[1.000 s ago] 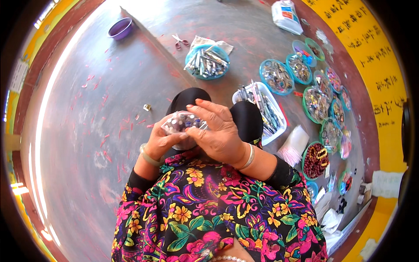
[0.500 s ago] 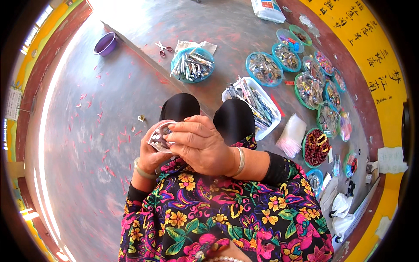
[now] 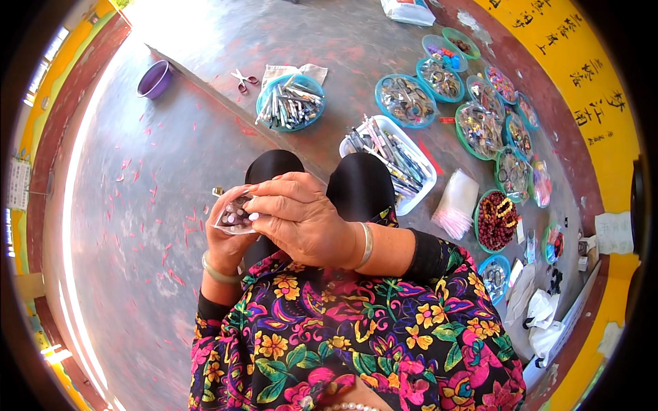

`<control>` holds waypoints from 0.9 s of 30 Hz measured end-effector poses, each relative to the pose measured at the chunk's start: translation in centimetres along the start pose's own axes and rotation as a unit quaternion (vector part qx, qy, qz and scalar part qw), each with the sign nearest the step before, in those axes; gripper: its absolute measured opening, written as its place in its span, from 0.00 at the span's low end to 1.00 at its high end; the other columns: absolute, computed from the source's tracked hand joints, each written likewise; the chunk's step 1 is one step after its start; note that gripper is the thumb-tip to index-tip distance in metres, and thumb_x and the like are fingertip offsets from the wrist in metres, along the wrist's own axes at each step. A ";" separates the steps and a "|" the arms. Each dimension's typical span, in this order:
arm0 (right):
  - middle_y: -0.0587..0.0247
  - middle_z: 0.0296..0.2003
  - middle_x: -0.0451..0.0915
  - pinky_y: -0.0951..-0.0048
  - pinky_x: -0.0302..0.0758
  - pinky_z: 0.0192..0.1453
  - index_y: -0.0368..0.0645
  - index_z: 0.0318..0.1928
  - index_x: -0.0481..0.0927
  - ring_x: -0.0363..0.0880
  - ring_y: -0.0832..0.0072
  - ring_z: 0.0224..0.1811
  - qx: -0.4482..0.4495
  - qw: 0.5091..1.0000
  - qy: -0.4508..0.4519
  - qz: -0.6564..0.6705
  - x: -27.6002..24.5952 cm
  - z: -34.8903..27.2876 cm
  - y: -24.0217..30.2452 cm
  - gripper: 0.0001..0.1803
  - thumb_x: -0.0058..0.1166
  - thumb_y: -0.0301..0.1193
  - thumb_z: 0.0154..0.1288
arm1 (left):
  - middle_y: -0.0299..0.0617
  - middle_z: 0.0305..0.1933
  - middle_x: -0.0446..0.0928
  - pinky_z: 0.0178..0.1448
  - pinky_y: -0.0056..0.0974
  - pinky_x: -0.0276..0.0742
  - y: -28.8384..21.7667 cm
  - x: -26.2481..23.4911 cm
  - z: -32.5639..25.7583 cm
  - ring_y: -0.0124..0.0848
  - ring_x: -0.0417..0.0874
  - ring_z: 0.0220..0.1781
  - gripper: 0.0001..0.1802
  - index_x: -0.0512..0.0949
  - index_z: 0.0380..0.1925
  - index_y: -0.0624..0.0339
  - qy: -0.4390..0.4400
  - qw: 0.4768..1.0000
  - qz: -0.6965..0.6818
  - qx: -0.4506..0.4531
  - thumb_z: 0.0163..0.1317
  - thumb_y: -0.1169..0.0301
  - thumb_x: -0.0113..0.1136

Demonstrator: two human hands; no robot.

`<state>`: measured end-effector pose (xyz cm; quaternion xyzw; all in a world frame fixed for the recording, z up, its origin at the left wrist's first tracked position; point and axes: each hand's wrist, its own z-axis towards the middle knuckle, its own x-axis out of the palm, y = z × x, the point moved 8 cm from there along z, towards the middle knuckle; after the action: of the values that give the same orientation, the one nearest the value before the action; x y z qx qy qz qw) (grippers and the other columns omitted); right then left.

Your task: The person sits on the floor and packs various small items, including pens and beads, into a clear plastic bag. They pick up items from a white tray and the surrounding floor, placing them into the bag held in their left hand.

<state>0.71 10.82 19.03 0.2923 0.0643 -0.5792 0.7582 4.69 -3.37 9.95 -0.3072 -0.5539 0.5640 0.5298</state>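
Above my lap, a small clear plastic bag holds several little dark and pale pieces, too small to name surely. My left hand is closed around the bag from below and the left side. The closed fingers of my right hand overlap the bag's right edge and grip it there; the fingertips partly cover the contents. Each wrist wears a pale bangle. Just above my left hand, a small gold-coloured piece lies on the floor.
Beyond my knees stand a blue basket and a white tray, both full of pens. Scissors and a purple basin lie farther left. On the right are several bowls of small goods and a stack of clear bags.
The view has shifted slightly. Both hands stay on the bag, which is now turned so more of its dark contents shows, and my right fingers have shifted along its edge.
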 end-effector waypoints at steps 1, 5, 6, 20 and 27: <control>0.61 0.44 0.78 0.60 0.65 0.56 0.40 0.35 0.78 0.75 0.63 0.50 -0.001 1.000 -0.001 -0.005 -0.4 0.1 -0.3 0.09 0.56 0.27 0.50 | 0.49 0.54 0.73 0.59 0.39 0.72 0.3 -0.4 0.2 0.35 0.76 0.54 0.36 0.68 0.54 0.70 -0.004 1.000 0.011 -0.005 0.42 0.80 0.73; 0.59 0.42 0.78 0.63 0.68 0.53 0.44 0.38 0.79 0.76 0.63 0.47 0.010 0.990 -0.016 -0.136 -4.2 -0.8 -3.4 0.11 0.56 0.26 0.52 | 0.49 0.53 0.73 0.56 0.39 0.75 0.8 -1.3 0.1 0.37 0.77 0.53 0.36 0.70 0.53 0.70 -0.030 0.999 0.036 -0.012 0.39 0.83 0.72; 0.58 0.42 0.79 0.65 0.70 0.52 0.44 0.38 0.79 0.77 0.62 0.46 0.091 0.989 -0.064 -0.101 -6.1 -1.7 -5.8 0.10 0.56 0.25 0.53 | 0.48 0.53 0.73 0.56 0.39 0.75 0.6 -1.7 -0.1 0.37 0.77 0.53 0.36 0.70 0.53 0.71 -0.036 0.999 0.030 0.003 0.39 0.83 0.72; 0.53 0.39 0.79 0.59 0.73 0.50 0.45 0.41 0.81 0.76 0.54 0.44 0.590 0.747 0.058 -0.300 -13.4 -37.9 -24.5 0.14 0.56 0.34 0.53 | 0.50 0.53 0.73 0.57 0.42 0.76 0.9 -1.3 0.3 0.40 0.78 0.53 0.35 0.69 0.53 0.72 -0.006 0.999 0.024 -0.026 0.42 0.80 0.71; 0.54 0.36 0.79 0.60 0.73 0.47 0.44 0.34 0.79 0.75 0.54 0.43 0.562 0.749 0.120 -0.330 -12.0 -36.8 -25.2 0.09 0.56 0.31 0.50 | 0.49 0.52 0.74 0.57 0.40 0.75 0.8 -1.3 0.1 0.38 0.78 0.52 0.34 0.69 0.53 0.72 -0.018 0.999 0.031 -0.024 0.41 0.80 0.71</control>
<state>-17.33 35.99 -15.17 0.6928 -0.0897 -0.6855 0.2049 4.73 -4.50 8.90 -0.3268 -0.5671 0.5723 0.4940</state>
